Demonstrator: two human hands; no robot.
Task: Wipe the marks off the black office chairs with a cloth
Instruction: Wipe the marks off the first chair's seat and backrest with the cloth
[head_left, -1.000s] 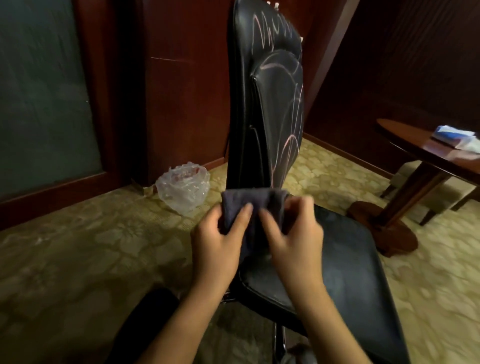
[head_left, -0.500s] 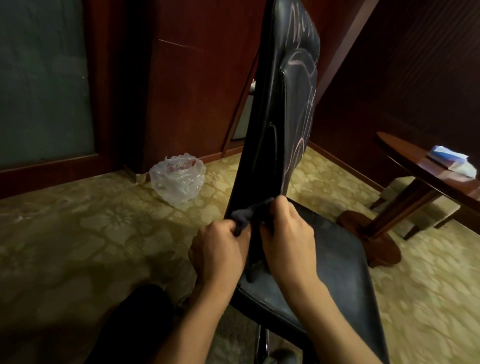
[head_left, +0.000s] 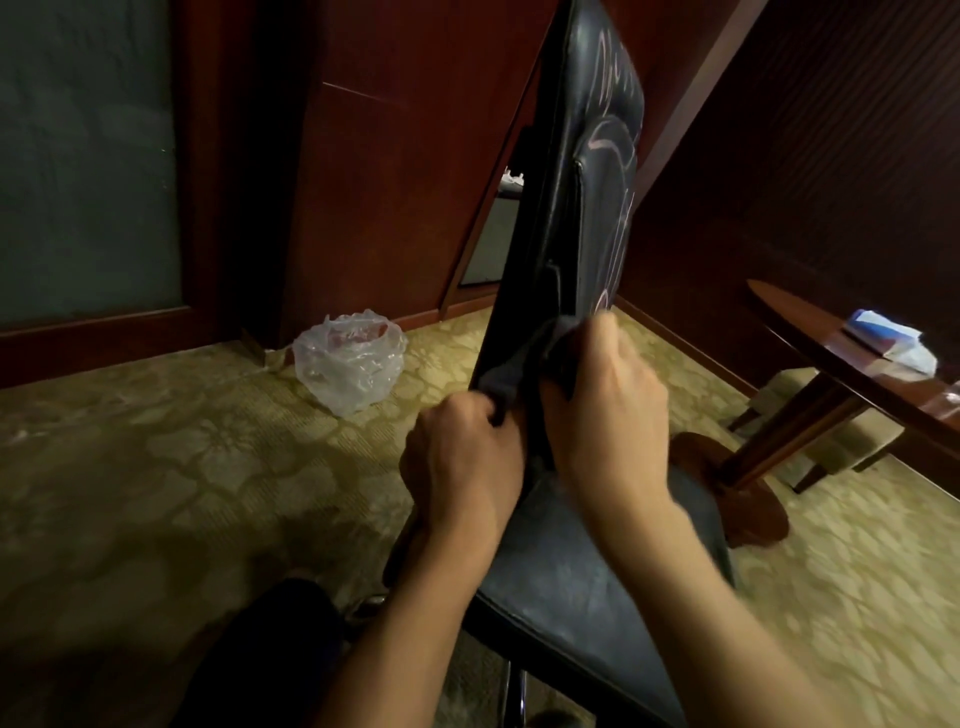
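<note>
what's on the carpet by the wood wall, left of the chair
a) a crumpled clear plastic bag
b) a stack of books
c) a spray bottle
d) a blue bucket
a: a crumpled clear plastic bag lies on the patterned carpet at the foot of the wood wall, left of the black chair whose back both hands work with a dark cloth.
</note>
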